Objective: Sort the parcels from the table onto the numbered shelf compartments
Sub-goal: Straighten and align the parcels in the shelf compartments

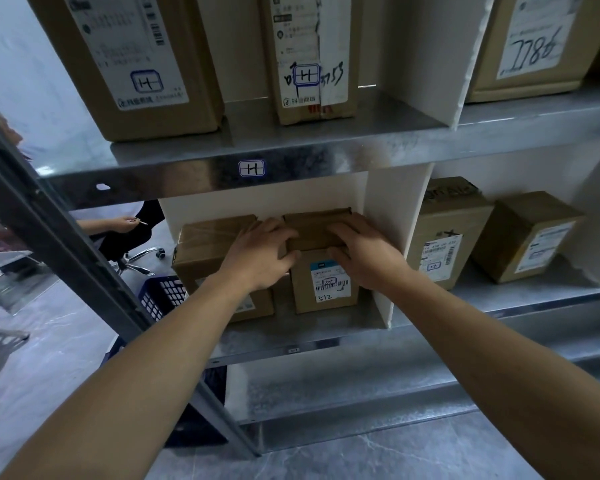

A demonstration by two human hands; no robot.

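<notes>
A small brown cardboard parcel [321,282] with a white label marked 512 stands in the left compartment of the middle shelf [291,337]. My left hand [260,254] grips its upper left edge, thumb on the front face. My right hand [361,254] grips its upper right edge the same way. A second brown parcel [205,251] sits just left of it, partly hidden by my left wrist. The steel shelf edge above carries a blue-framed tag [252,168].
A white divider [392,237] bounds the compartment on the right; beyond it stand two more parcels [444,233], [527,233]. The upper shelf holds larger boxes [136,64], [312,57], [541,43]. At left are a grey upright post [66,244], a blue crate [163,296] and a seated person's hand [122,223].
</notes>
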